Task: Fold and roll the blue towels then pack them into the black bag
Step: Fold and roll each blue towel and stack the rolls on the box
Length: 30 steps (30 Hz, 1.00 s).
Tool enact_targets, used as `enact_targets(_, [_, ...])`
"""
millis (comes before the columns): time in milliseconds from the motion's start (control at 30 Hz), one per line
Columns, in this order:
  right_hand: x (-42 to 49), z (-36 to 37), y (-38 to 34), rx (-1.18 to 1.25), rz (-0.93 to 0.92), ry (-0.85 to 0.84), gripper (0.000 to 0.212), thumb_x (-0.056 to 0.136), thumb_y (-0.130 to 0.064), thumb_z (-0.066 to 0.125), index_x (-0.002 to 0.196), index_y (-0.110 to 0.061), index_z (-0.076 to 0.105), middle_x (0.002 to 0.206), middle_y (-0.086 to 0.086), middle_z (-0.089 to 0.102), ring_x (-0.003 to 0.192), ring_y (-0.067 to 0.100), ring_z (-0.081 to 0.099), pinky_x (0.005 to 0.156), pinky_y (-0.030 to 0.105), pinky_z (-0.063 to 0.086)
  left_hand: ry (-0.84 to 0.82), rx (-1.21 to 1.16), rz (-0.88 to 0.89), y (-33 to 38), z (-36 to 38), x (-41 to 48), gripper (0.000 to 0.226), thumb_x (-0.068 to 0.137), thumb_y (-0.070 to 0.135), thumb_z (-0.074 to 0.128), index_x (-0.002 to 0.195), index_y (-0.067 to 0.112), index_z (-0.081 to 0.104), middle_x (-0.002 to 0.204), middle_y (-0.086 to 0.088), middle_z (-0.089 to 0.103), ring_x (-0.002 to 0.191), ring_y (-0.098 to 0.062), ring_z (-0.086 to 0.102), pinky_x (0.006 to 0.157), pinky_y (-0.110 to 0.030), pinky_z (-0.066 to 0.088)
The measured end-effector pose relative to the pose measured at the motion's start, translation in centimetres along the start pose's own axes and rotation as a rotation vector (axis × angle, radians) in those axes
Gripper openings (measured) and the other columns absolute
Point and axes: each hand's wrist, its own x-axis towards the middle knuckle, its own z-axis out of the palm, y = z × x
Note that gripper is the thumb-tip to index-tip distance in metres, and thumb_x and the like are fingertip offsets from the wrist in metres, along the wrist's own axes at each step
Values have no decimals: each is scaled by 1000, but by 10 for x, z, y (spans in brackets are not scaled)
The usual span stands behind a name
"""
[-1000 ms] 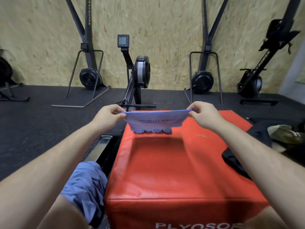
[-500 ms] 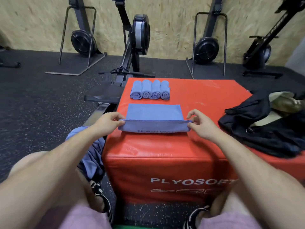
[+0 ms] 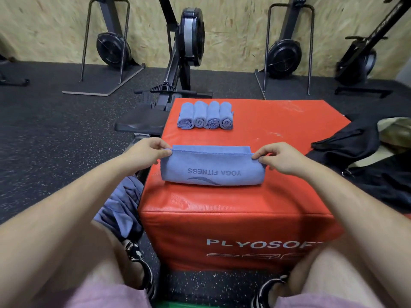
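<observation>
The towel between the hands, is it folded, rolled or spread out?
Folded, not rolled. The towel lies doubled on the box: fold nearest, far edges together, pinched by left hand and right hand.

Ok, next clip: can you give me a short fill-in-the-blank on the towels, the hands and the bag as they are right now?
1. At the far end of the red box, ____ rolled towels lie side by side.
2. The left hand and the right hand each pinch a far corner of the folded towel, which is printed YOGA ____.
3. The black bag lies on the person's ____ side.

Missing words: four, FITNESS, right.
</observation>
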Motion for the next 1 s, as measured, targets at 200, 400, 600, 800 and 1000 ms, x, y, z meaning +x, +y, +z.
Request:
enact_targets(200, [48, 6, 5, -71, 19, 37, 19, 87, -6, 65, 92, -20, 76, 87, -3, 73, 65, -4, 57, 61, 6, 41, 68, 118, -45, -3, 10, 47, 7, 90, 19, 71, 87, 13, 69, 79, 3, 66, 71, -10, 55, 69, -29, 45])
enact_targets(400, [87, 20, 22, -98, 49, 61, 18, 85, -10, 65, 90, -24, 76, 82, -7, 70, 67, 6, 56, 62, 14, 43, 112, 232, -99, -9, 24, 83, 5, 91, 17, 66, 88, 12, 65, 74, 4, 62, 63, -11, 52, 56, -21, 41])
enact_targets(600, [109, 39, 39, -142, 101, 69, 18, 84, -13, 65, 86, -27, 75, 79, -9, 68, 71, 13, 60, 65, 26, 44, 114, 268, -129, -33, 40, 103, 6, 92, 16, 61, 86, 13, 61, 69, 1, 65, 55, -13, 55, 52, -23, 39])
enact_targets(800, [115, 43, 47, -196, 128, 97, 16, 86, -19, 63, 88, -32, 73, 82, -14, 67, 77, 12, 61, 68, 25, 38, 180, 386, -60, -42, 47, 108, 7, 93, 26, 58, 88, 21, 61, 83, 4, 67, 78, -18, 61, 67, -31, 41])
enact_targets(1000, [121, 48, 48, -259, 95, 147, 19, 92, -16, 57, 100, -27, 72, 99, -9, 65, 92, 16, 59, 73, 24, 32, 212, 401, -1, -50, 51, 122, 7, 94, 25, 59, 88, 21, 59, 87, 4, 64, 81, -21, 58, 69, -31, 36])
